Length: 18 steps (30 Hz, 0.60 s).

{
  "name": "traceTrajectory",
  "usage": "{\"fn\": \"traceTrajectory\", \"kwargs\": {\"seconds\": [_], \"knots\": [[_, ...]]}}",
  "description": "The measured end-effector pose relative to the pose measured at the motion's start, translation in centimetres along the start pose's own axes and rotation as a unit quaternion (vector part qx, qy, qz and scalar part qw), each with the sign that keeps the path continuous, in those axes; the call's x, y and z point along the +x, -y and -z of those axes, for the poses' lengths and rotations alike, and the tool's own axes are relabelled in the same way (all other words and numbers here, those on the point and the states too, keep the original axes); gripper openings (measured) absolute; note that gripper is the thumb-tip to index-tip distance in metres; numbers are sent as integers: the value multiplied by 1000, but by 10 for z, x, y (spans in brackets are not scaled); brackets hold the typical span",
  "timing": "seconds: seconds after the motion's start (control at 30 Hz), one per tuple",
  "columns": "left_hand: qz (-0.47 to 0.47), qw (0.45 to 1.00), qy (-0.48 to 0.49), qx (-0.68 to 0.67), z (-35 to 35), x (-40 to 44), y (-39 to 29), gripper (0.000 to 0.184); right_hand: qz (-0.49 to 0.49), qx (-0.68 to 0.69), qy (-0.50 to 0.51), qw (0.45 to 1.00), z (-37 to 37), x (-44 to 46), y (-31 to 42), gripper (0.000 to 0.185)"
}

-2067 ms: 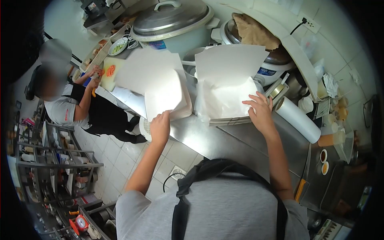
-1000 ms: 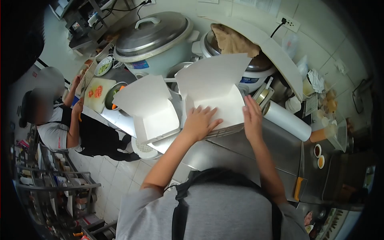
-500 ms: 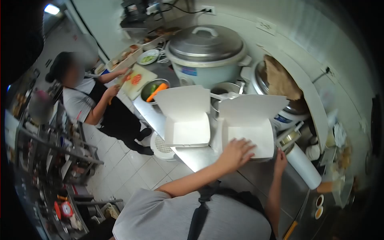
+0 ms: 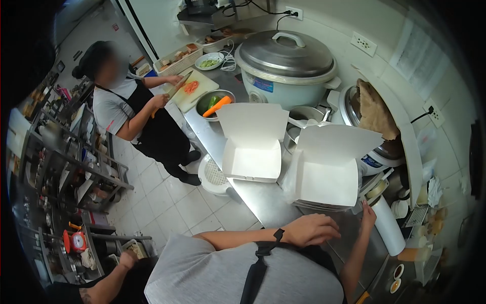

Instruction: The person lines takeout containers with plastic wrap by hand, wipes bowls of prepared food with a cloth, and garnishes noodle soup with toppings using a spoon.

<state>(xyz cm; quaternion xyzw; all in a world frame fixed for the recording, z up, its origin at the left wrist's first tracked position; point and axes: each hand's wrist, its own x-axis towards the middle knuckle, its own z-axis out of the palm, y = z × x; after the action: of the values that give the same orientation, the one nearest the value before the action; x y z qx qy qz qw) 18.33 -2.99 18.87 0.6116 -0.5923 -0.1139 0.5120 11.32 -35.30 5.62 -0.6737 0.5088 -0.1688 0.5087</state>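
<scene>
Left hand (image 4: 312, 230) now clear of the right-hand box (image 4: 326, 183), another person's forearm (image 4: 110, 283) newly in view

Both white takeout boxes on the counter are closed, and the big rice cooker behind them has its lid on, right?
No, the head view shows the left takeout box and right takeout box both open, flaps raised. They are on the counter, and the big rice cooker behind them has its lid on.

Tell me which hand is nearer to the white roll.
Right. The right hand is close beside the white roll, at its left; the left hand is farther left, between the stacked boxes and the person's body.
</scene>
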Motion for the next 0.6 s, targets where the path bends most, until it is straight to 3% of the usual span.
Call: {"fn": "traceTrajectory", "kwargs": {"seconds": [0.2, 0.3, 0.4, 0.47, 0.6], "knots": [[78, 996, -11, -46, -3, -9, -1, 28, -16, 204, 117, 972, 1, -1, -5, 40], [77, 996, -27, -28, -8, -17, 4, 27, -41, 307, 38, 950, -18, -8, -2, 36], [106, 994, -21, -28, -5, -19, -1, 27, -45, 413, 35, 909, -26, 15, -18, 37], [143, 989, 5, -41, -2, -21, -6, 29, -39, 436, 0, 899, -36, 21, -28, 38], [112, 992, -43, -23, -11, -27, 2, 26, -22, 463, -46, 885, -46, 13, -27, 44]]}}
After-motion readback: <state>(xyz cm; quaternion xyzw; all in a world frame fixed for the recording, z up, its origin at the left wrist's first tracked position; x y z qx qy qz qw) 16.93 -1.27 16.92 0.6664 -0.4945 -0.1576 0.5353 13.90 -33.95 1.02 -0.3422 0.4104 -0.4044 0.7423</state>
